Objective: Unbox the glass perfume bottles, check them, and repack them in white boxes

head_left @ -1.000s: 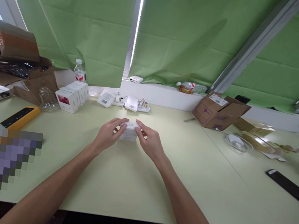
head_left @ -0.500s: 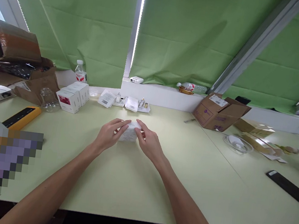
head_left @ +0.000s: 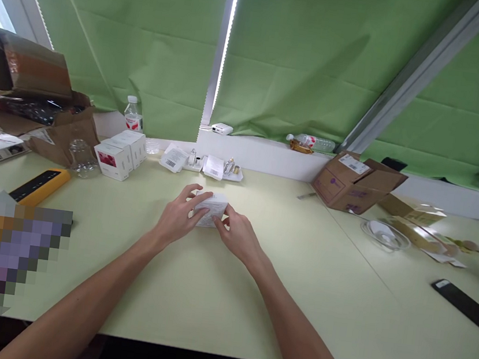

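Note:
A small white carton (head_left: pixel 216 202) with fine print on its sides sits on the pale table in front of me. My left hand (head_left: pixel 177 216) holds its left side, the thumb against the near face and a finger over the top. With the thumb on the near face and fingers curled round the right edge, my right hand (head_left: pixel 238 233) grips the other side. The carton's underside and far face are hidden.
White boxes (head_left: pixel 113 161), small bottles (head_left: pixel 229 166) and white trays (head_left: pixel 174 157) line the back. At left lies a yellow-and-black power strip (head_left: pixel 40 185); at right, a cardboard box (head_left: pixel 344 183), a coiled white cable (head_left: pixel 383 235) and a long black object (head_left: pixel 466 306).
Both hands have shifted from the carton's top edge down onto its sides, uncovering more of the top. My right thumb now presses the near face. The whole view has shifted slightly.

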Demonstrator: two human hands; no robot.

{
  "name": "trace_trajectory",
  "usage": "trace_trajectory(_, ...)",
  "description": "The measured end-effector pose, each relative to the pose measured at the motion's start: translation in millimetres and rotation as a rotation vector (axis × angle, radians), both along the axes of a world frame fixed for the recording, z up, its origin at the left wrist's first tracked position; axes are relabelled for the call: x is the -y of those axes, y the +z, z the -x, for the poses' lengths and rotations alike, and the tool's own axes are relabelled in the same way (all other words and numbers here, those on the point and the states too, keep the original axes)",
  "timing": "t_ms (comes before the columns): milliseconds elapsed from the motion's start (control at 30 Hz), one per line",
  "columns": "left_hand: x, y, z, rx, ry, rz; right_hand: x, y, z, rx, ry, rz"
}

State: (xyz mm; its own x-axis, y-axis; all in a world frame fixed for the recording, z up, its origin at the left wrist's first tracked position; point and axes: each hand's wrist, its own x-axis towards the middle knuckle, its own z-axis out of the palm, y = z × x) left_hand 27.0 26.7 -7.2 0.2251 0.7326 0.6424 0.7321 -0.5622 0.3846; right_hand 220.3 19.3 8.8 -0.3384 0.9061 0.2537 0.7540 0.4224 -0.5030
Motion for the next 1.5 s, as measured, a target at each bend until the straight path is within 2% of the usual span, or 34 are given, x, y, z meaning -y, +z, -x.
trace_trajectory(433,3,2.7,0,-0.018,0.005,0.017,-4,-3,-2,-0.02,-0.025,-0.006)
trace_trajectory(667,1,4.2,3,0.017,-0.056,0.053,-3,-2,-2,-0.017,-0.012,0.015)
trace_trajectory(867,2,4.6,2,0.023,-0.052,0.049,-1,0,0,0.032,-0.022,0.054)
trace_trajectory(1100,4,6.1,-1,-0.019,0.053,0.003,-1,0,0,0.011,-0.051,0.045)
trace_trajectory(1333,7,9.0,-1,-0.037,0.059,-0.008,12,1,10,0.027,0.069,-0.018)
trace_trajectory(1500,9,11.0,-1,-0.036,0.025,0.065,17,4,14,0.007,0.185,-0.031)
